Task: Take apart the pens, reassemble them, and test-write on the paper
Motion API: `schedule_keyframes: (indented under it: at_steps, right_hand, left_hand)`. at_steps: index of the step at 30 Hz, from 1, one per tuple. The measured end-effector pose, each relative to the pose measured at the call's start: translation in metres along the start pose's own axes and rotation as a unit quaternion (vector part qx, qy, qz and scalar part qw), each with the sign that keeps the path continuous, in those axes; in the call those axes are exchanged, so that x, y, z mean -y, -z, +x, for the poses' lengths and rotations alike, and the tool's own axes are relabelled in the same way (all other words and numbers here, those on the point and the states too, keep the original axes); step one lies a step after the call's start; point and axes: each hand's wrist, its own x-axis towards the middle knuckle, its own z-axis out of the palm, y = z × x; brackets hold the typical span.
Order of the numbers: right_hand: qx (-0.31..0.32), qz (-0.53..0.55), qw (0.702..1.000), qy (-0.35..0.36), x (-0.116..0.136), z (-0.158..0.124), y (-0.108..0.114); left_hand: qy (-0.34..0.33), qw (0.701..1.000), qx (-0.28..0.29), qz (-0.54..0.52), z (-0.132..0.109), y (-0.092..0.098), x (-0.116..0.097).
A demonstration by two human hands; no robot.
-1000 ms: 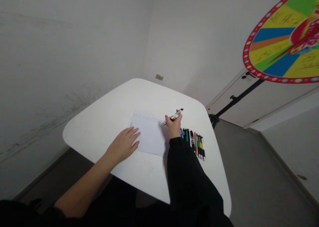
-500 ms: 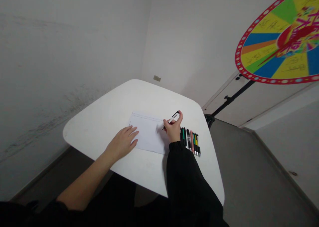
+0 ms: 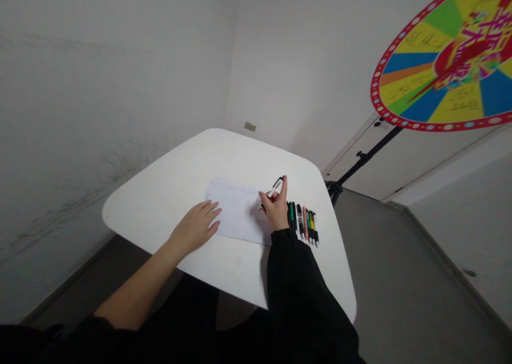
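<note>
Pen [image 3: 277, 183] over right edge of paper [image 3: 237, 210] on tabletop [image 3: 176, 183].
Right hand [image 3: 275, 213] grips the pen; left hand [image 3: 196, 227] lies open, flat on the paper's near-left corner. Steady downward pressure there likely keeps the paper from sliding.

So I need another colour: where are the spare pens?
Head view: the pens lie in a row on the table, just right of the right hand.

Marks on the paper [image 3: 239, 212] are too small to read.
</note>
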Motion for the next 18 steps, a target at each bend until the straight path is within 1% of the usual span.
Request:
schedule_keyframes:
  at_steps: [5,8,10,13,15,18]
  right_hand:
    - [-0.006,-0.054,0.998,0.031,-0.007,-0.008,0.001]
    - [-0.006,-0.075,0.996,0.049,-0.007,-0.02,0.004]
    - [-0.024,-0.111,0.992,0.061,-0.006,-0.032,0.012]
    - [-0.072,-0.182,0.979,0.066,-0.009,-0.052,0.036]
    - [-0.102,-0.223,0.967,0.065,-0.012,-0.065,0.061]
    - [-0.151,-0.284,0.946,0.046,-0.019,-0.079,0.104]
  left_hand:
    - [-0.004,1.0,-0.007,-0.014,0.0,-0.001,0.002]
    - [-0.003,1.0,-0.011,-0.023,0.0,-0.004,0.004]
    - [-0.002,1.0,-0.012,-0.029,0.0,-0.005,0.005]
    - [-0.002,0.999,-0.011,-0.036,0.0,-0.006,0.006]
    - [-0.004,0.999,-0.012,-0.04,0.0,-0.006,0.006]
    - [-0.008,0.999,-0.011,-0.038,0.001,-0.005,0.005]
